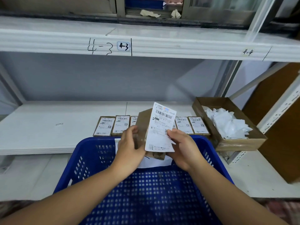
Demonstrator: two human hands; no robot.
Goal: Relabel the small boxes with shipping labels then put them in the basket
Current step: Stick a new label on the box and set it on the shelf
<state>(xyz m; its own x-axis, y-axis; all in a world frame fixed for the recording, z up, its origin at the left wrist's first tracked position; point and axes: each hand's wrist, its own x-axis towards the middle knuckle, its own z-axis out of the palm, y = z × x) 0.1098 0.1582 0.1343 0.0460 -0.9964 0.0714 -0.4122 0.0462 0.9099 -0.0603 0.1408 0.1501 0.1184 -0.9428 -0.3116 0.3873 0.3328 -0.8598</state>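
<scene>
Your left hand (pixel 129 145) is gripping a box (pixel 142 121) over the basket (pixel 86 151); your right hand (pixel 183 148) is pinching a label (pixel 159 129) at its 3 o'clock edge.

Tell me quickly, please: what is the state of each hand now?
Left hand: closed, holding the box.
Right hand: closed, pinching the label.

One view is offered, from head height, tilted forward and down, close over the blue basket (pixel 97 141), white shelf (pixel 40 127) faced.
</scene>
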